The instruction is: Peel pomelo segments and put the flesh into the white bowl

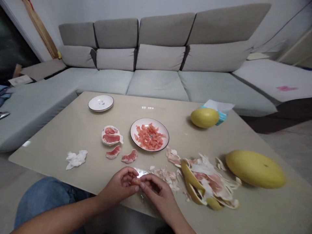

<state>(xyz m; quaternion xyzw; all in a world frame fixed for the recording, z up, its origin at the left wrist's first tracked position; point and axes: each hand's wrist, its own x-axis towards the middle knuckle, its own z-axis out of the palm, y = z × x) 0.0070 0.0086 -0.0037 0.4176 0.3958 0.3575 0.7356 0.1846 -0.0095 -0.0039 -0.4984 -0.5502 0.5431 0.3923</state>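
My left hand (123, 183) and my right hand (157, 188) meet at the table's near edge, both closed on one small piece of pomelo flesh (135, 181). Just beyond them lie two loose pomelo segments, one on the left (113, 152) and one on the right (129, 157). Behind these sits a partly peeled pomelo chunk (111, 135) with red flesh showing. A white plate (132, 136) with a dark rim bears a heap of pink flesh pieces (149, 136). Beside my right hand, scraps of pale membrane (168, 177) are scattered.
Yellow rind and pith (209, 185) are piled at the right, next to a large whole pomelo (254, 169). Another pomelo (204, 117) stands against a tissue pack (221, 117). A second plate (100, 103) is at the far left; a crumpled tissue (76, 159) lies nearer. A sofa (156, 83) borders the table.
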